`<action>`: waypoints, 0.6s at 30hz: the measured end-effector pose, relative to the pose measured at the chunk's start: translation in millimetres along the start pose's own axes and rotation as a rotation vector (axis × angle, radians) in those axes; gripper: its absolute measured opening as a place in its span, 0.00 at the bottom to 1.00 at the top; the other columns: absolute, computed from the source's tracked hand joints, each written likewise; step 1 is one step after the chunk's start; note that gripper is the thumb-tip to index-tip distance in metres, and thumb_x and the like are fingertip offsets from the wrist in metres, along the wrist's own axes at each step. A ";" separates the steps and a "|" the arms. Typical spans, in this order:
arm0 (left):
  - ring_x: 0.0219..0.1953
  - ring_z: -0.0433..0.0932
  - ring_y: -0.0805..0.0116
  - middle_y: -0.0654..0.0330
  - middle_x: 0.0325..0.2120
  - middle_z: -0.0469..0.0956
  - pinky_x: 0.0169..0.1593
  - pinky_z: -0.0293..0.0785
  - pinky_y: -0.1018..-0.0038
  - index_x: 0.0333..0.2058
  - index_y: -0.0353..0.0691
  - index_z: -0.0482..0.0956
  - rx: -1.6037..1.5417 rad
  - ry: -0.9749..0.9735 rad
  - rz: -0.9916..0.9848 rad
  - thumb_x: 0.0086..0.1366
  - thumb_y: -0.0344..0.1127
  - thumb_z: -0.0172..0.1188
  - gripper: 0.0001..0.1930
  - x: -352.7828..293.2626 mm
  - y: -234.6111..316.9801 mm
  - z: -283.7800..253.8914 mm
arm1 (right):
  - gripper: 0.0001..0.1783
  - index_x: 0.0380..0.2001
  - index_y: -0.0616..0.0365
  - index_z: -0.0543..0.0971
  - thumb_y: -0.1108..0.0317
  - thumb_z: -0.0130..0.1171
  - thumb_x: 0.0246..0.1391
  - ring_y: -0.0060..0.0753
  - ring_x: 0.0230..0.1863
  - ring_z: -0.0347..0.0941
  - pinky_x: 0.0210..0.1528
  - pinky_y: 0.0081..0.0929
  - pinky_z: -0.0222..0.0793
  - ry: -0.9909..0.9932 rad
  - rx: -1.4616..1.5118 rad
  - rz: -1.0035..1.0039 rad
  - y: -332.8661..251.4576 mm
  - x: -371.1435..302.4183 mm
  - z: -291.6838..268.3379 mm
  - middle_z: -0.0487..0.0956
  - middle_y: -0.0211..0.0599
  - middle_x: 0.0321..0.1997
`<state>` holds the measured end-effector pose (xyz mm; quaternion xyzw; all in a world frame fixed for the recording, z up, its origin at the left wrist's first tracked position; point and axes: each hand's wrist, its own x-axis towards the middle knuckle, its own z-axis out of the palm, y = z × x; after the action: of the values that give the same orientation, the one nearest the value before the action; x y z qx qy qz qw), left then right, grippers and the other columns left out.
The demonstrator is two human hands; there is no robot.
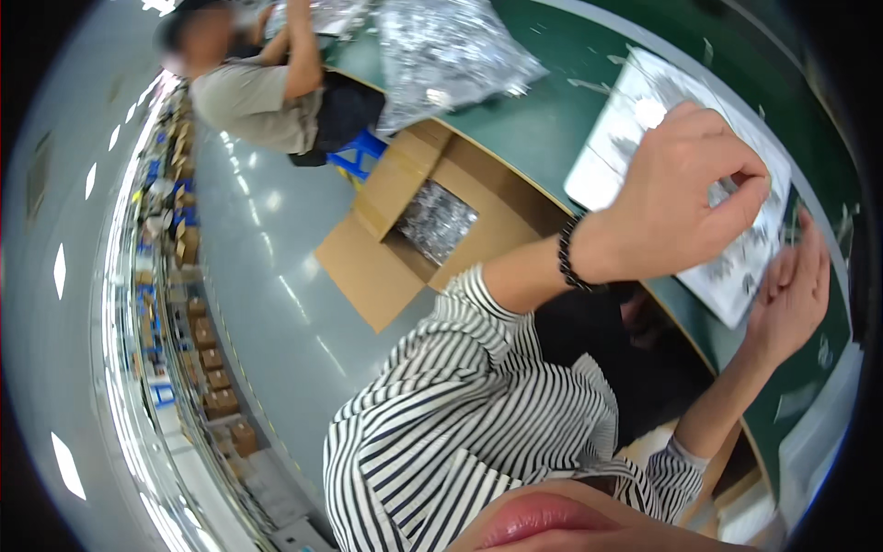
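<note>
A flat white rectangular board or sheet [607,138] lies on the green work table, with small grey shiny pieces [736,248] on it, partly covered by my hands. Above it is my left hand [685,189], wearing a dark beaded bracelet [567,253]. Its thumb and forefinger meet in a pinch, and whatever is between the tips is too small to make out. At the board's right edge my right hand [791,299] has its fingers stretched out, with nothing visible in them.
An open cardboard box [497,175] holding shiny silvery bags [437,221] stands against the table's edge. A large clear bag [451,55] lies on the green table [524,120]. Another person [258,101] sits beyond, by a blue stool [359,155]. Shelving with boxes [216,377] lines the left.
</note>
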<state>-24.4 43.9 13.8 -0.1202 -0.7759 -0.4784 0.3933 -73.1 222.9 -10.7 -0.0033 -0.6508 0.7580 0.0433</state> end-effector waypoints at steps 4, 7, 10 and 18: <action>0.24 0.71 0.74 0.65 0.21 0.78 0.28 0.67 0.79 0.24 0.36 0.81 -0.105 -0.053 -0.114 0.56 0.27 0.62 0.03 -2.3 5.0 24.1 | 0.15 0.50 0.61 0.82 0.69 0.59 0.60 0.13 0.20 0.57 0.21 0.10 0.48 -0.159 -0.193 -0.085 1.9 -11.8 -13.6 0.73 0.22 0.23; 0.18 0.68 0.73 0.65 0.19 0.78 0.24 0.64 0.78 0.22 0.37 0.80 -0.225 -0.032 -0.264 0.56 0.26 0.60 0.04 -2.0 10.2 34.5 | 0.12 0.43 0.63 0.84 0.71 0.61 0.58 0.15 0.22 0.57 0.25 0.12 0.52 -0.232 -0.381 -0.104 7.2 -10.5 -15.0 0.74 0.23 0.23; 0.17 0.68 0.74 0.65 0.20 0.79 0.22 0.65 0.79 0.28 0.37 0.81 -0.376 0.036 -0.287 0.59 0.27 0.60 0.03 -2.9 -4.8 32.8 | 0.10 0.40 0.64 0.85 0.71 0.62 0.56 0.15 0.23 0.58 0.26 0.12 0.52 -0.326 -0.429 -0.108 5.9 -9.3 -16.3 0.75 0.23 0.24; 0.29 0.73 0.73 0.56 0.31 0.79 0.33 0.69 0.83 0.41 0.28 0.78 -0.445 -0.218 -0.527 0.70 0.30 0.57 0.09 6.6 4.2 23.7 | 0.08 0.37 0.60 0.84 0.70 0.62 0.55 0.16 0.24 0.58 0.28 0.15 0.52 -0.277 -0.418 -0.122 -1.2 -11.2 -6.4 0.74 0.23 0.23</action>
<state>-38.2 64.6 15.7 -0.0490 -0.6945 -0.7050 0.1352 -61.5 228.6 -11.1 0.1309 -0.7920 0.5964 -0.0023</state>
